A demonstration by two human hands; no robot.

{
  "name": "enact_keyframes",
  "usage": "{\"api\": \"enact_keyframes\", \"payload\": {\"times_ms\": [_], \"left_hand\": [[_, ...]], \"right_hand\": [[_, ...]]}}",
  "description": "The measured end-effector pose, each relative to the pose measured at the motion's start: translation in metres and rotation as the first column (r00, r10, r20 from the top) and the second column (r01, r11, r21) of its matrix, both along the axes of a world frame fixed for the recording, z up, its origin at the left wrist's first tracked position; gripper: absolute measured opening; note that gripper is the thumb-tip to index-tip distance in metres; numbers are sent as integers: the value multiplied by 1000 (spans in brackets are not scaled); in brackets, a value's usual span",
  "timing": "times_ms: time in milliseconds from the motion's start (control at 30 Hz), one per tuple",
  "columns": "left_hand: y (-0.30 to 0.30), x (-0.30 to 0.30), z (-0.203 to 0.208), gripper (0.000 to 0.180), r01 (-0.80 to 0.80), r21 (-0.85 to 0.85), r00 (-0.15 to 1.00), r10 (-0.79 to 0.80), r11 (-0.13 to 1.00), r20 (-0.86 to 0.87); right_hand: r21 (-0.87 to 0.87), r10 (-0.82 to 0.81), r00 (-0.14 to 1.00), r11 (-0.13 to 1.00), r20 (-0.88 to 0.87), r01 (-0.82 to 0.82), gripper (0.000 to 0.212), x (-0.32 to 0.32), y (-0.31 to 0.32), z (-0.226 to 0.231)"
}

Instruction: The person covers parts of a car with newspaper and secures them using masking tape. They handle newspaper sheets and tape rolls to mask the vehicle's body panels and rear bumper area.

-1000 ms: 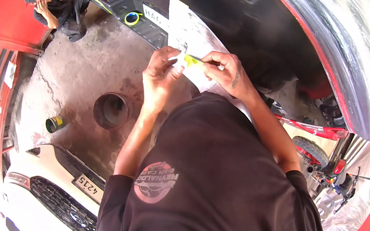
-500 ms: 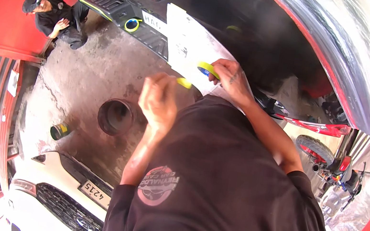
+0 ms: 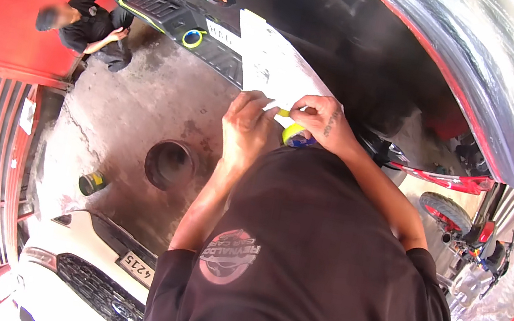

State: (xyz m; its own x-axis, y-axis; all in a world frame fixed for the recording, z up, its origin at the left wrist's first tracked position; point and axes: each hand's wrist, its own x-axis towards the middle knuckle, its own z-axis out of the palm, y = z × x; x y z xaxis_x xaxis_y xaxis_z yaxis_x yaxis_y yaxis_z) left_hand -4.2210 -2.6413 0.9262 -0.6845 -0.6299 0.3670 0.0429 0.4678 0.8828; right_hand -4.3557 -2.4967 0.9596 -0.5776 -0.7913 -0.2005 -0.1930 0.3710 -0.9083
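My left hand (image 3: 246, 125) and my right hand (image 3: 326, 124) are close together in front of a white sheet (image 3: 280, 57) on the rear of a dark vehicle (image 3: 330, 38). A short yellow strip of tape (image 3: 283, 113) stretches between their pinched fingertips. Below my right fingers hangs a roll of yellow-green masking tape (image 3: 289, 136) with a blue core, held in that hand. The fingers hide part of the roll and the strip's ends.
A second tape roll (image 3: 192, 38) sits on the black bumper step (image 3: 153, 6), which is edged in yellow-green tape. A co-worker (image 3: 93, 27) crouches at its far left end. On the floor stand a round dark container (image 3: 170, 165) and a small can (image 3: 92, 183); a white car (image 3: 81, 253) is behind.
My hands have come together, the left moving right toward the tape. The roll now hangs lower under my right fingers. The co-worker's free hand has lowered.
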Motion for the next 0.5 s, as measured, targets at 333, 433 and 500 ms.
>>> {"api": "enact_keyframes", "payload": {"times_ms": [333, 433, 500], "left_hand": [[19, -105, -52, 26, 779, 228, 599, -800, 585, 5], [32, -134, -41, 22, 814, 65, 571, -816, 577, 88], [35, -150, -31, 20, 844, 26, 527, -837, 536, 149]], "right_hand": [[51, -20, 905, 998, -424, 45, 13, 8, 53, 8], [7, -50, 879, 998, -475, 60, 14, 14, 59, 6], [53, -80, 883, 992, -462, 118, 15, 14, 71, 7]]}}
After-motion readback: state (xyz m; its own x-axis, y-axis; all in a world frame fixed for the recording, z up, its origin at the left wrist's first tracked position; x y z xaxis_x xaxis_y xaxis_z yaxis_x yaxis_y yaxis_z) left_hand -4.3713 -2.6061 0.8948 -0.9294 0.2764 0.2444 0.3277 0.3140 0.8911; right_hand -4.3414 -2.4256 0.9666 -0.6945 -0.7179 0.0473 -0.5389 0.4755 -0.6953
